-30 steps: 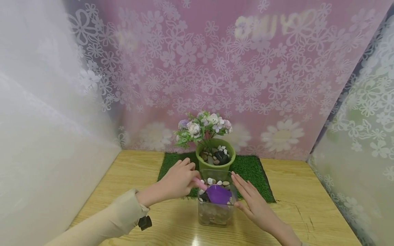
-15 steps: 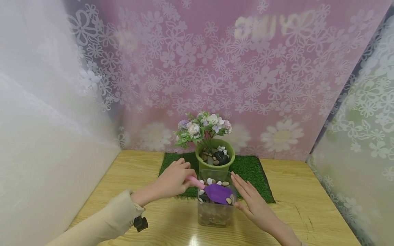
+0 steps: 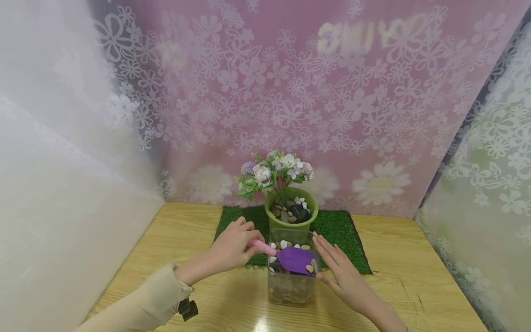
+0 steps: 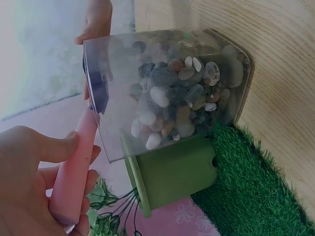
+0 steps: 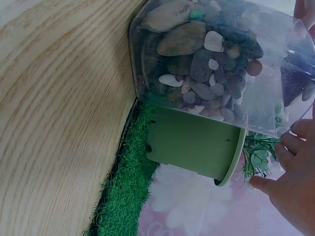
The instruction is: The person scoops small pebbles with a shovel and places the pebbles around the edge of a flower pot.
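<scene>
My left hand (image 3: 234,244) grips the pink handle (image 4: 78,167) of a small shovel with a purple blade (image 3: 295,259). The blade lies inside the upper part of a clear square container (image 3: 290,290), with a couple of pebbles (image 3: 309,267) on its right end. Below it, the container is filled with stones (image 4: 167,93) of several colours, seen through the wall in both wrist views. My right hand (image 3: 346,274) has its fingers extended along the container's right side, fingertips at the rim.
Right behind the container stands a green pot (image 3: 292,226) with stones and artificial flowers (image 3: 275,173). The pot is on a green turf mat (image 3: 340,235). All of it sits on a wood-grain table (image 3: 174,230), backed by a pink flowered curtain (image 3: 290,92).
My left hand has drawn slightly left with the shovel, and its blade has come up from among the stones, now showing pebbles on it. The right hand stays at the container's side.
</scene>
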Tool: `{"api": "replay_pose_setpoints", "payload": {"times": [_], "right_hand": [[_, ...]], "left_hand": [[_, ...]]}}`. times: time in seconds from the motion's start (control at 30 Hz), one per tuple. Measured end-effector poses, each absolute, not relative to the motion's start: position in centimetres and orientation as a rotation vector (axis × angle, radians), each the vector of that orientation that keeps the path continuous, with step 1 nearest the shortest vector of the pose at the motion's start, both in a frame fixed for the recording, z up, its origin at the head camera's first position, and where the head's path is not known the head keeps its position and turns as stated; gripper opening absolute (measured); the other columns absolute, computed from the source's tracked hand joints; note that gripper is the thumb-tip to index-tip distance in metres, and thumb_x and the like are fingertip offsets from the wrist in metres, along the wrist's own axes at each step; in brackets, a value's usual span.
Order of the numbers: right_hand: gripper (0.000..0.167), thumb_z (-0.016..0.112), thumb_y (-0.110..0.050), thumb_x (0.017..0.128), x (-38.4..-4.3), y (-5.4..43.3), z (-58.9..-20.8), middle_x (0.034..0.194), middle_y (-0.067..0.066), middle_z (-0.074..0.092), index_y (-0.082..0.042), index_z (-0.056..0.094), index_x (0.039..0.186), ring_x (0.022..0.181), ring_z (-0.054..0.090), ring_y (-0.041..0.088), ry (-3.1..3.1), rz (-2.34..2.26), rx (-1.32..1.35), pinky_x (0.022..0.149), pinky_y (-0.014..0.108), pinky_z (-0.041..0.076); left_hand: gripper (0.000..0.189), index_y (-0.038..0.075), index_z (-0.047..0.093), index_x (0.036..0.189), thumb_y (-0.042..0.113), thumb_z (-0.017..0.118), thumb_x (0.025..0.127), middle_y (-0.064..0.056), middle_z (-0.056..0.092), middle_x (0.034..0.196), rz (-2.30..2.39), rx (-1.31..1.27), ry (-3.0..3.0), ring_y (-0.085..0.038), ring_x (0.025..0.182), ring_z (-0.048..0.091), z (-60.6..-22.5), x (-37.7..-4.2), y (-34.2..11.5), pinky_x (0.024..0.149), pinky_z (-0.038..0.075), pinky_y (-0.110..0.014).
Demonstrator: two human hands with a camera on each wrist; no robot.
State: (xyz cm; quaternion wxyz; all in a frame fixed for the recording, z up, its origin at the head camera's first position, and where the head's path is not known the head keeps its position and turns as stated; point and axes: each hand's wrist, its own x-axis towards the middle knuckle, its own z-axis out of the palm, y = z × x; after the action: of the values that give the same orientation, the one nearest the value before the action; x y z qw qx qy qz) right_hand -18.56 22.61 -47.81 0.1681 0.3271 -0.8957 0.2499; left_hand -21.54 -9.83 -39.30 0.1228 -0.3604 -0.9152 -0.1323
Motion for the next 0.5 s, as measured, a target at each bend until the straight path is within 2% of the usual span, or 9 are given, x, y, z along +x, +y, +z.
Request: {"api": "replay_pose_setpoints", "payload": {"times": [0.03, 0.13, 0.37, 0.5], "right_hand": [[0.077, 0.066, -0.024, 0.098, -18.6, 22.6, -47.8, 0.167, 0.009, 0.024, -0.010, 0.025, 0.162, 0.152, 0.025, 0.021, -2.549, 0.719, 0.934, 0.118, 0.016, -0.003], [0.079, 0.068, -0.020, 0.097, -18.6, 22.6, -47.8, 0.167, 0.009, 0.023, -0.009, 0.024, 0.162, 0.152, 0.024, 0.021, -2.552, 0.730, 0.940, 0.118, 0.015, -0.004], [0.083, 0.069, -0.017, 0.095, -18.5, 22.7, -47.8, 0.168, 0.007, 0.020, -0.012, 0.022, 0.162, 0.153, 0.021, 0.018, -2.585, 0.715, 0.925, 0.122, 0.024, 0.000], [0.082, 0.070, -0.016, 0.094, -18.5, 22.7, -47.8, 0.168, 0.008, 0.021, -0.008, 0.024, 0.162, 0.153, 0.021, 0.017, -2.557, 0.705, 0.944, 0.119, 0.018, -0.004]], "left_hand": [[0.011, 0.021, 0.077, 0.099, 0.029, 0.074, 0.093, 0.006, 0.063, 0.087, -0.401, -1.045, -2.673, -0.013, 0.078, 0.038, -39.5, -21.6, -10.0, 0.076, 0.033, -0.031], [0.012, 0.022, 0.077, 0.101, 0.030, 0.074, 0.093, 0.007, 0.063, 0.090, -0.441, -1.010, -2.680, -0.012, 0.079, 0.037, -39.9, -21.7, -10.5, 0.076, 0.033, -0.031], [0.010, 0.019, 0.076, 0.100, 0.026, 0.075, 0.092, 0.007, 0.059, 0.086, -0.524, -0.963, -2.644, -0.013, 0.079, 0.035, -40.2, -21.8, -11.6, 0.074, 0.031, -0.031], [0.012, 0.018, 0.076, 0.101, 0.027, 0.073, 0.093, 0.007, 0.060, 0.088, -0.586, -0.938, -2.645, -0.012, 0.080, 0.036, -40.2, -21.7, -12.5, 0.075, 0.033, -0.031]]}}
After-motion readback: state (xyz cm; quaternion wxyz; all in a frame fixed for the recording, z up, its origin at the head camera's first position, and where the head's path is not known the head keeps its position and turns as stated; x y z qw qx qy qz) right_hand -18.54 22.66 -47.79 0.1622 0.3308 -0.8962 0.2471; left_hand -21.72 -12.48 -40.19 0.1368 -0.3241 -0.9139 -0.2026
